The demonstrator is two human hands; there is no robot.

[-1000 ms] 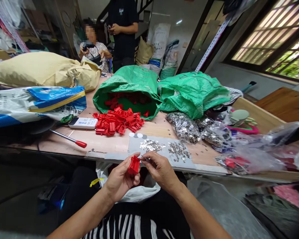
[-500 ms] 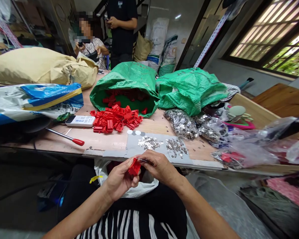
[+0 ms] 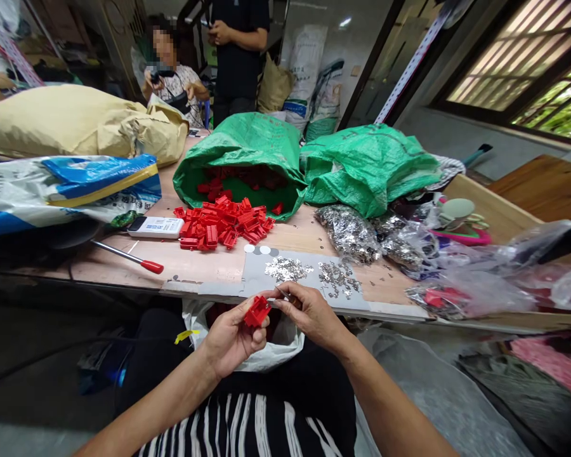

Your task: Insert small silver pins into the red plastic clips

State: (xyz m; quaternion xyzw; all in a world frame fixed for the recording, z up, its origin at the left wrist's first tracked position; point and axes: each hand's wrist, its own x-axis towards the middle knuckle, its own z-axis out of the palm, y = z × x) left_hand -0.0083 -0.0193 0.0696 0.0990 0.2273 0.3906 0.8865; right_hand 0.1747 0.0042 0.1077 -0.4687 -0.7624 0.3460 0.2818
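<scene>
My left hand (image 3: 235, 336) grips a small red plastic part (image 3: 257, 311) between thumb and fingers, held over my lap just in front of the table edge. Close on its right, my right hand (image 3: 309, 315) is closed around a thin metal tool (image 3: 290, 297) with a brownish handle, its tip pointing up and left. The right fingertips are beside the red part, and something small may be pinched there, too tiny to make out. Behind the hands, two heaps of small flat metal pieces (image 3: 288, 269) lie on a grey sheet (image 3: 254, 282).
Loose red parts (image 3: 226, 222) spill from a green woven sack (image 3: 247, 143). A red-tipped lever (image 3: 150, 266) juts out at the left, near a white box (image 3: 156, 227). Clear bags of metal pieces (image 3: 347, 233) sit to the right. A white bag (image 3: 271, 360) hangs open below my hands. Two people stay across the table.
The right hand has drawn slightly away from the red part, and the tool's tip now points up, off the part. The left hand has turned the red part a little.
</scene>
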